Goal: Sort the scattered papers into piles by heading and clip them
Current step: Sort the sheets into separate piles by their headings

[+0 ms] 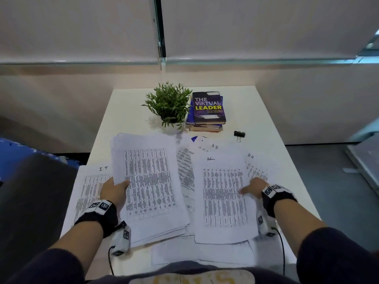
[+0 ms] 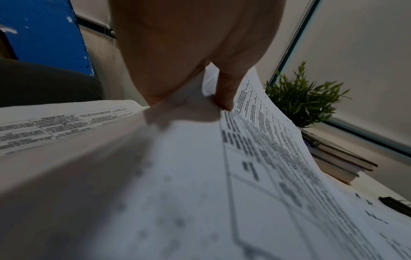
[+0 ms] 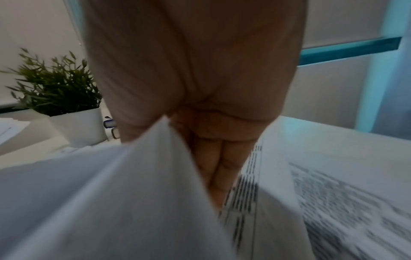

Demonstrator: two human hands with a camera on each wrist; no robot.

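Observation:
Printed sheets lie scattered over the white table (image 1: 266, 111). My left hand (image 1: 117, 189) pinches the left edge of a thick stack of table-printed papers (image 1: 149, 181), thumb on top; the left wrist view shows the thumb (image 2: 227, 91) pressing the sheets (image 2: 255, 140). Under it lies a sheet headed "I.T" (image 1: 92, 181). My right hand (image 1: 254, 186) pinches the right edge of the sheet headed "Admin" (image 1: 223, 197), thumb on top and fingers (image 3: 213, 176) beneath, as the right wrist view shows. Sheets headed "H.R" (image 1: 256, 167) lie behind. A black binder clip (image 1: 239, 134) sits at the back right.
A potted green plant (image 1: 169, 105) and a stack of books (image 1: 207, 111) stand at the far middle of the table. More sheets (image 1: 205, 255) hang near the front edge. A dark chair (image 1: 30, 191) stands to the left.

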